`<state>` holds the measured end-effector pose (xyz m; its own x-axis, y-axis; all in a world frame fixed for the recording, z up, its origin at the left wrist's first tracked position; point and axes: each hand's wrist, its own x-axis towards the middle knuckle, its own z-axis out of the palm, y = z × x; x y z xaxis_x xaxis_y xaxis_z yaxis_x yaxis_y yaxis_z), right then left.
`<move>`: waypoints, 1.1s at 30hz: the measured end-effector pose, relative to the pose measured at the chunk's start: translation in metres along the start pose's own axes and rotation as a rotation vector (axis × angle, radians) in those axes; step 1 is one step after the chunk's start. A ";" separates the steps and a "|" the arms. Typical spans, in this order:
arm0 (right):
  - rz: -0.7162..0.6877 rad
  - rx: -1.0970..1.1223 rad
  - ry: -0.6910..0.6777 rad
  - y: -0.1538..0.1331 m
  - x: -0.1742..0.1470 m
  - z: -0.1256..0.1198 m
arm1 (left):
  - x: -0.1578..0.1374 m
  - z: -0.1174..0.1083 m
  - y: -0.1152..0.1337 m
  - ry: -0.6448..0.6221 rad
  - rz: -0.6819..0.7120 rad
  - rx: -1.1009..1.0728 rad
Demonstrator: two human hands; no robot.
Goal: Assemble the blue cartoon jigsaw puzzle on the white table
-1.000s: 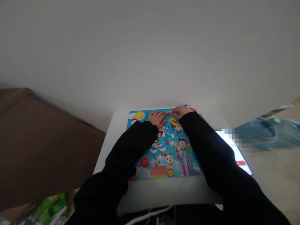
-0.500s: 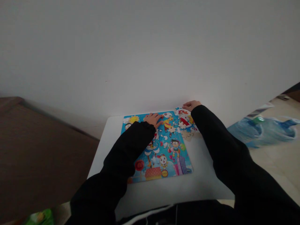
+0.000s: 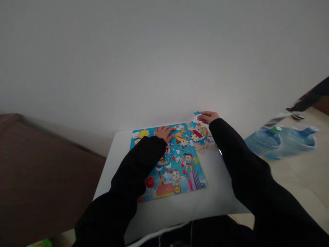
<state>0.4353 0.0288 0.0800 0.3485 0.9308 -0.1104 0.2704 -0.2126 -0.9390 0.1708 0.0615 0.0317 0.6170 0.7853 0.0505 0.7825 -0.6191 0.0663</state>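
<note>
A colourful jigsaw puzzle [image 3: 177,178] with cartoon figures on a blue ground lies flat on a small white table. My left hand [image 3: 163,133] rests palm down on its upper part, fingers spread. Beyond the puzzle's upper right corner, my right hand [image 3: 209,117] pinches a blue and white puzzle piece [image 3: 197,117], raised above the pile. Under it, several loose puzzle pieces [image 3: 199,133] lie heaped beside the board, some picture side up. A few pale ones [image 3: 200,148] show their backs. My left forearm hides part of the puzzle's left side.
The white table [image 3: 164,211] stands against a grey-white wall [image 3: 154,61]. To the left is a brown wooden panel [image 3: 46,171]. Large blue water bottles [image 3: 290,141] lie on the tiled floor to the right. Something green [image 3: 42,243] shows at the lower left.
My right hand has lifted a blue and white puzzle piece off the pile. My left hand stays on the puzzle. The whole view has shifted slightly.
</note>
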 end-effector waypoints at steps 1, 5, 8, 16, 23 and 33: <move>-0.002 0.034 -0.004 -0.003 -0.003 -0.008 | 0.000 0.000 0.000 -0.005 -0.004 -0.004; 0.041 -0.026 -0.051 -0.010 -0.016 -0.036 | 0.001 -0.002 0.002 0.005 -0.012 -0.012; 0.145 -0.127 -0.183 -0.004 -0.031 -0.045 | 0.000 -0.003 0.003 0.012 -0.001 -0.001; 0.192 -0.383 -0.451 0.049 -0.055 -0.033 | -0.003 -0.007 0.004 0.009 0.000 -0.012; -0.175 -0.877 -0.162 0.037 -0.015 -0.048 | 0.000 -0.006 0.004 -0.002 -0.034 -0.019; -0.262 -0.960 -0.300 0.040 0.010 -0.031 | 0.002 -0.007 0.003 -0.005 -0.050 0.002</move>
<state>0.4773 0.0208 0.0509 -0.0267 0.9898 -0.1403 0.9520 -0.0177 -0.3056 0.1743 0.0614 0.0385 0.5771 0.8155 0.0422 0.8128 -0.5787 0.0667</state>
